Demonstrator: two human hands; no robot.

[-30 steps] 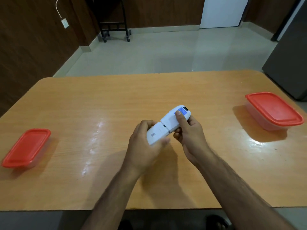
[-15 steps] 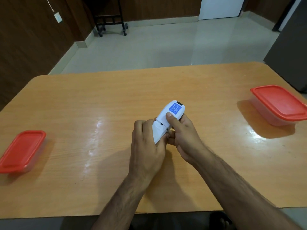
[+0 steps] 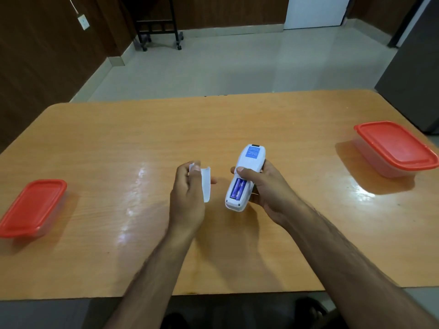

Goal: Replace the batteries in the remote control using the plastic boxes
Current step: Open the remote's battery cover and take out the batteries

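Note:
My right hand (image 3: 267, 188) grips a white remote control (image 3: 245, 176), back side up, above the middle of the wooden table (image 3: 118, 143). Its battery compartment lies uncovered and shows two blue batteries (image 3: 238, 189). My left hand (image 3: 187, 198) pinches the white battery cover (image 3: 205, 184), held apart to the left of the remote. One clear plastic box with a red lid (image 3: 32, 206) sits at the table's left edge. A second, larger red-lidded box (image 3: 395, 148) sits at the right edge. Both lids are on.
Beyond the table lies a pale tiled floor. A black wheeled stand (image 3: 159, 27) is by the far wall, and a dark cabinet (image 3: 415, 79) rises past the table's right corner. A white door (image 3: 316, 10) is at the back.
The battery cover has come off the remote. My left hand has drawn it away to the left, and the batteries now show. The camera has tilted a little.

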